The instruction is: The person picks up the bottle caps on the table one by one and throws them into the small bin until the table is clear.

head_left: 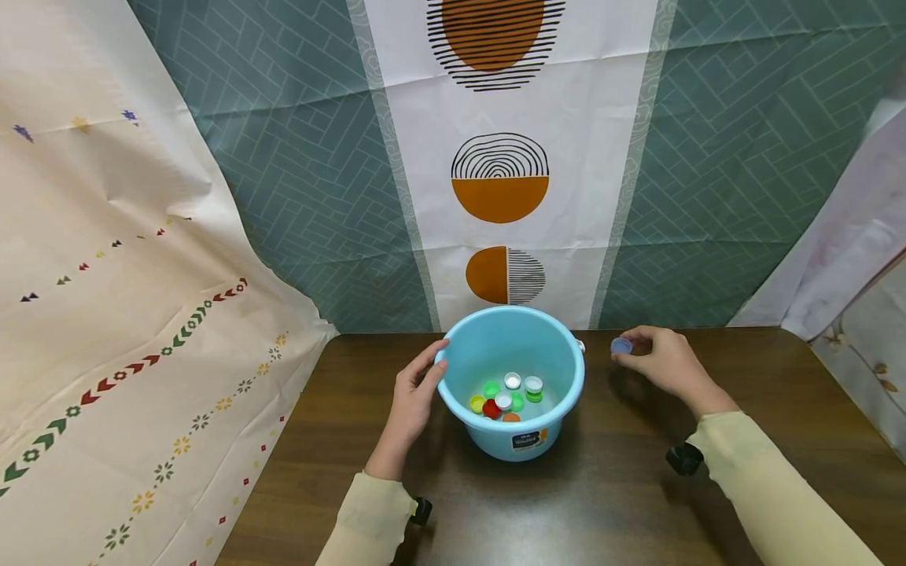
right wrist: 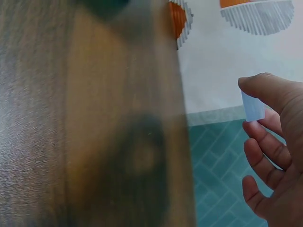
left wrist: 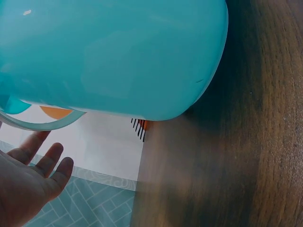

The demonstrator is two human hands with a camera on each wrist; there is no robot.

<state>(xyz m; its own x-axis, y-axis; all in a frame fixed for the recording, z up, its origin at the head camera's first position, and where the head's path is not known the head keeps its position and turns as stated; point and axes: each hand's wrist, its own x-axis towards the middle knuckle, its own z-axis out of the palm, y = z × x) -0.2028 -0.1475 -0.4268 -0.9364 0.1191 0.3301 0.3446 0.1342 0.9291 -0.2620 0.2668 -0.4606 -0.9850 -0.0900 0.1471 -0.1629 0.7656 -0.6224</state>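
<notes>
A light-blue plastic bucket (head_left: pixel 511 437) stands on the wooden table, with several bottle caps (head_left: pixel 503 401) in green, white, yellow, red and orange on its bottom. My left hand (head_left: pixel 414 397) grips the bucket's left rim; in the left wrist view the left hand (left wrist: pixel 33 182) has some fingers below the rim, and the thumb is hidden. To the right of the bucket, my right hand (head_left: pixel 668 363) pinches a pale blue bottle cap (head_left: pixel 621 346) above the table. In the right wrist view this cap (right wrist: pixel 253 107) sits between thumb and fingertips, the other fingers loosely bent.
The dark wooden table (head_left: pixel 566 519) ends at a patterned cloth (head_left: pixel 499 220) hanging behind it. A cream cloth (head_left: pixel 177 377) drapes along the left side. A white handle joint (head_left: pixel 581 346) sticks out at the bucket's right rim.
</notes>
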